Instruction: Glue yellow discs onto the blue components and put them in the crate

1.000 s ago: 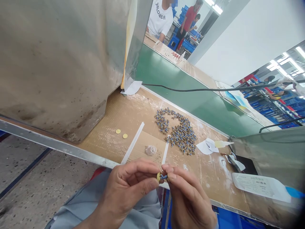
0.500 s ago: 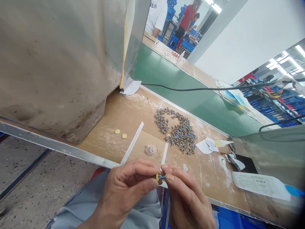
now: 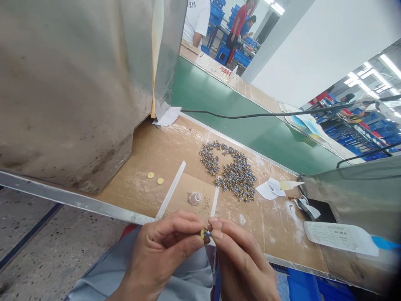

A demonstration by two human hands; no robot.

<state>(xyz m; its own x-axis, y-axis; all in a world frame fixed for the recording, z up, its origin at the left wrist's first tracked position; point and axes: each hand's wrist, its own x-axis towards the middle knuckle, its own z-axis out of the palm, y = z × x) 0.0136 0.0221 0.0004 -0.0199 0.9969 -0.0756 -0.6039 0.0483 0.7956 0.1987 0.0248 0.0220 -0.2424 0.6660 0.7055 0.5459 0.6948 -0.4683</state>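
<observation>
My left hand pinches a small yellow disc on edge between thumb and fingers, just over the front edge of the bench. Facing it, my right hand is closed on a small blue part that meets the disc; fingertips hide most of both. Beyond my hands a small clear round cup stands on a cardboard patch, with tiny specks beside it. Two more yellow discs lie flat to the left. A wide pile of small blue and brass-coloured parts spreads behind the cup.
A glue bottle lies at the right, near a black flat object. White paper and a pale nozzle bottle lie behind. A metal panel bounds the left; a black cable crosses the green divider. Other people are beyond.
The view has shifted slightly, so the bench appears a little further left. My hands keep the disc and the blue part together, with little change in grip.
</observation>
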